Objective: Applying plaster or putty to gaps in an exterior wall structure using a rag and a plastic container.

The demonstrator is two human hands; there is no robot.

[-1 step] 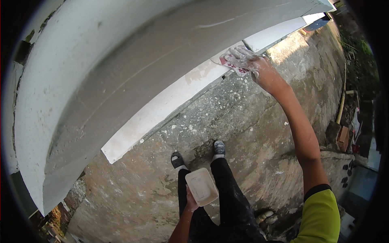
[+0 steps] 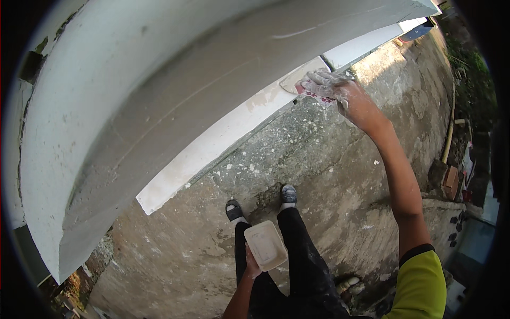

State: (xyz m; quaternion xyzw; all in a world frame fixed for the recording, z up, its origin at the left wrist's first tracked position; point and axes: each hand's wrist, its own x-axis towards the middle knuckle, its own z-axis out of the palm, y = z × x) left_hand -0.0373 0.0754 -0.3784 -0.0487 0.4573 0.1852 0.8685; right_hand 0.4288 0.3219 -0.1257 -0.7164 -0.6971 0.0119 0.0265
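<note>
1. A long white ledge (image 2: 212, 142) is shown slanting from lower left to upper right, overhung by a broad grey-white curved slab (image 2: 159, 80).
2. By the ledge's upper-right end, just before a dark gap, a red-and-white patterned pad (image 2: 317, 97) is held in the powder-coated right hand (image 2: 330, 87). The fingers are closed over it, tips pointed left.
3. The pad is placed directly beneath those fingers, at the ledge's outer edge; its own long axis cannot be told, being largely covered. The ledge's long axis is stretched away from the fingers, down toward its lower-left corner.
4. The ledge is much more closely approached by the right hand than by the left hand (image 2: 252, 263).
5. A shallow cream tub (image 2: 272, 260) is gripped at its left side by the left hand, above the legs, well apart from the ledge; the fingers underneath are hidden.
6. Below, stained concrete ground (image 2: 340, 212) is spotted with white flecks.
</note>
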